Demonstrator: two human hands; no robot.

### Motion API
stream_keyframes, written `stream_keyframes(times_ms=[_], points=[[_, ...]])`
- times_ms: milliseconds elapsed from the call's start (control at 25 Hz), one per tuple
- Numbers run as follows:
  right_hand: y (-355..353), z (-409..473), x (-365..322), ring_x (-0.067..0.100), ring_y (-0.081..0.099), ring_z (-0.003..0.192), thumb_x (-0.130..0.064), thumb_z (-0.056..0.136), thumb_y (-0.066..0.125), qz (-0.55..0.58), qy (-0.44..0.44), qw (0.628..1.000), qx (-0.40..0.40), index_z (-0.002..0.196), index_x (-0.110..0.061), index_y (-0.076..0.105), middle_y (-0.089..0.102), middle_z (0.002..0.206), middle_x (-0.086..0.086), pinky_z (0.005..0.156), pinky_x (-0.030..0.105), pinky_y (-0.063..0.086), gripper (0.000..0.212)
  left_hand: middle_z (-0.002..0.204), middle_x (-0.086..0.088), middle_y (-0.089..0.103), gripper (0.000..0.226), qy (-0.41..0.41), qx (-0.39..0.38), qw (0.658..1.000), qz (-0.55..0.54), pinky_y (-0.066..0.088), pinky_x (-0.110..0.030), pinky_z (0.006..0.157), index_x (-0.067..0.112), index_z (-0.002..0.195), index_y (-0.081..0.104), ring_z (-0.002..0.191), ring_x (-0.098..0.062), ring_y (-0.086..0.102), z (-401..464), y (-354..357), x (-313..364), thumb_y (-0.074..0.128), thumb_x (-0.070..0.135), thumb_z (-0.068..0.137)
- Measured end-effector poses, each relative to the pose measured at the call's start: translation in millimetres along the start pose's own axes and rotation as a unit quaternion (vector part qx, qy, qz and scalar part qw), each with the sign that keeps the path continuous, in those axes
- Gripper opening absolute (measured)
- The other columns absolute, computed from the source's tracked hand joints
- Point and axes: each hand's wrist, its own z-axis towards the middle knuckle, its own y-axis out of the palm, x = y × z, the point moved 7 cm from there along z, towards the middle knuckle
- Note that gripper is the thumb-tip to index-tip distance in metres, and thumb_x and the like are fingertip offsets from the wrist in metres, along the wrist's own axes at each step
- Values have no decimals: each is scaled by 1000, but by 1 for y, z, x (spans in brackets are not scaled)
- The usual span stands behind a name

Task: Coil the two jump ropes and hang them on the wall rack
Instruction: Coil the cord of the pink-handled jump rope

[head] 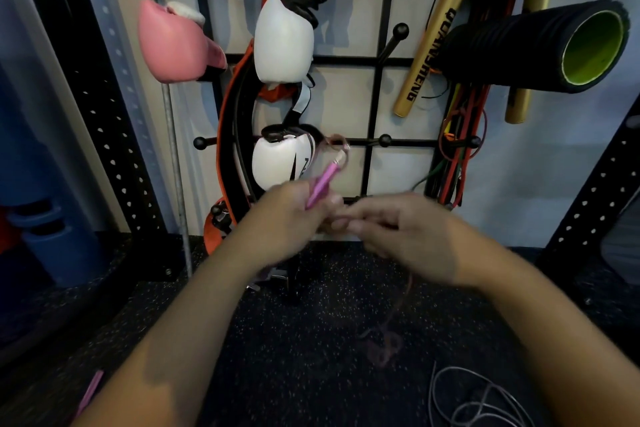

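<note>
- We were in the coiling step with the first of the two ropes: our left hand (294,218) was closed around a pink handle (323,184), whose tip pointed up and away from the hand toward the wall rack (377,104).
- Our right hand (405,236), just beside the left, had its fingers curled as if pinching the thin pink rope (403,295); motion blur kept us from telling whether it truly gripped it.
- Below the right hand, that rope hung down into a loose tangle on the floor (311,340), so we judged the coil barely begun.
- The next move, as we judged it, called for drawing slack up from the floor in even loops into the left hand, then finding the second pink handle (90,392), which lay on the floor well below and left of the left hand.
- We counted two ropes: the pink one, and a grey rope (481,399) lying untouched in loops on the floor below the right hand.
- We counted one pink boxing glove (173,42) and two white gloves on the rack above the hands, and several bare ball-tipped pegs.
</note>
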Motion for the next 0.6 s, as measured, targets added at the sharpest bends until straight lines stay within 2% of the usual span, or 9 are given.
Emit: stream_keyframes(times_ms=[80,160,240,320,360,440,480,520,600], points=[[-34,-3,4,1,55,45,-44,88,71,-31,25,990,135,87,-33,75,72,62,-15,48,25,48,11,63,-1,69,34,-3,-75,995,-72,52,-27,62,13,99,69,54,-14,63,-3,16,2,49,40,104],[-54,-8,13,16,51,42,-65,70,75,-46,43,965,255,72,-25,75,70,54,1,44,31,45,40,51,6,52,44,1,-74,989,-131,43,-29,55,11,93,72,47,-13,48,-3,15,9,53,50,97],[-54,-6,17,25,54,47,-69,73,70,-31,18,965,260,76,-24,75,70,60,9,48,38,49,45,49,6,48,40,7,-77,985,-157,35,-25,48,9,92,74,43,-11,40,-4,9,17,57,45,96],[-47,0,17,38,67,71,-52,93,64,19,-29,979,203,93,-31,76,73,81,17,64,53,58,24,59,-2,68,34,6,-85,980,-178,43,-22,47,3,96,74,42,-13,52,-6,5,19,55,31,102],[-48,1,16,38,68,74,-43,99,61,35,-41,981,188,99,-33,76,73,83,17,67,52,58,18,69,-8,76,33,1,-89,976,-197,50,-23,51,1,98,73,48,-16,63,-8,5,19,53,26,104],[-49,0,19,16,56,53,-33,102,60,43,-48,978,197,104,-32,77,65,64,2,50,29,46,17,70,-11,76,31,-4,-86,971,-222,55,-25,55,1,96,73,53,-20,69,-10,6,19,51,21,105],[-49,-1,20,6,46,46,-32,102,61,38,-51,975,212,104,-31,78,58,55,-5,46,20,38,17,60,-7,70,30,-3,-80,972,-223,50,-25,50,3,92,73,45,-18,62,-10,7,18,53,23,104],[-48,-1,20,4,40,43,-34,101,63,31,-51,972,225,104,-30,78,53,51,-6,44,17,32,16,51,-2,60,30,-3,-76,971,-226,43,-24,45,6,88,73,38,-14,51,-10,8,17,56,26,102],[-45,-1,20,6,35,41,-38,99,64,22,-53,971,232,101,-29,79,49,49,-5,43,17,27,17,46,3,49,29,-4,-79,968,-240,34,-22,41,7,86,74,34,-10,38,-12,8,16,63,31,96]])
